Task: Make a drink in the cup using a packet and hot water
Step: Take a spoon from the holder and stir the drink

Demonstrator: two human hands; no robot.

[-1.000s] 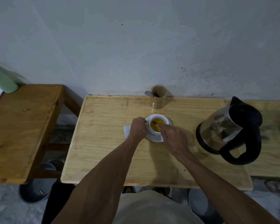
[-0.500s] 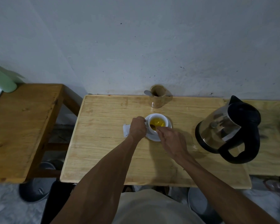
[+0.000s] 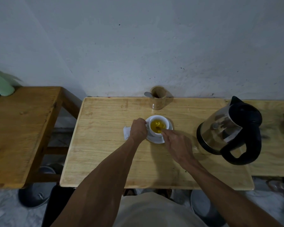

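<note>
A white cup (image 3: 166,123) of yellow liquid stands on a white saucer (image 3: 156,139) in the middle of the light wooden table (image 3: 105,145). My left hand (image 3: 138,130) grips the cup's left side at the handle. My right hand (image 3: 175,143) pinches a spoon (image 3: 159,128) whose tip is in the liquid. A white packet (image 3: 126,132) lies flat on the table just left of my left hand, partly hidden by it. The steel and black kettle (image 3: 228,130) stands to the right of the cup.
A wooden holder (image 3: 158,98) with a metal spoon in it stands by the wall behind the cup. A darker wooden table (image 3: 23,128) adjoins on the left with a green object (image 3: 0,86) at its far corner. Metal pots sit on the floor below.
My right hand has shifted the spoon slightly round inside the cup, and the liquid swirls. My left hand stays on the cup.
</note>
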